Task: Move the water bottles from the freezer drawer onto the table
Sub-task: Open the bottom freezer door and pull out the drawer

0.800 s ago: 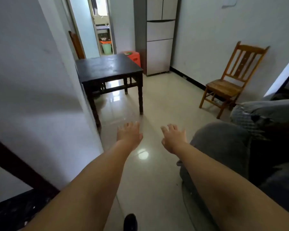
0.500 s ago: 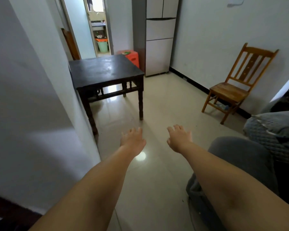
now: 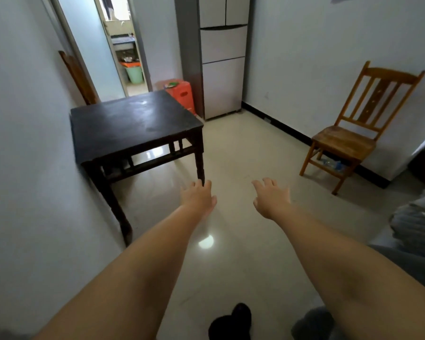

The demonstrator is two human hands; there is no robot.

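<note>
The dark counter (image 3: 133, 123) and the refrigerator (image 3: 222, 69) now sit closer than a moment ago. Both hands reach forward over the floor (image 3: 243, 155), the left hand (image 3: 198, 198) and right hand (image 3: 271, 198) with fingers loosely spread, holding nothing. All fridge drawers are closed; no bottles show.

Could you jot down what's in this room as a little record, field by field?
Left hand: open, holding nothing
Right hand: open, holding nothing
Table: dark wood, against the left wall, no bottles on it
Fridge: far end, all doors and drawers closed
Chair: wooden, by the right wall
Stool: orange, between table and fridge
</note>
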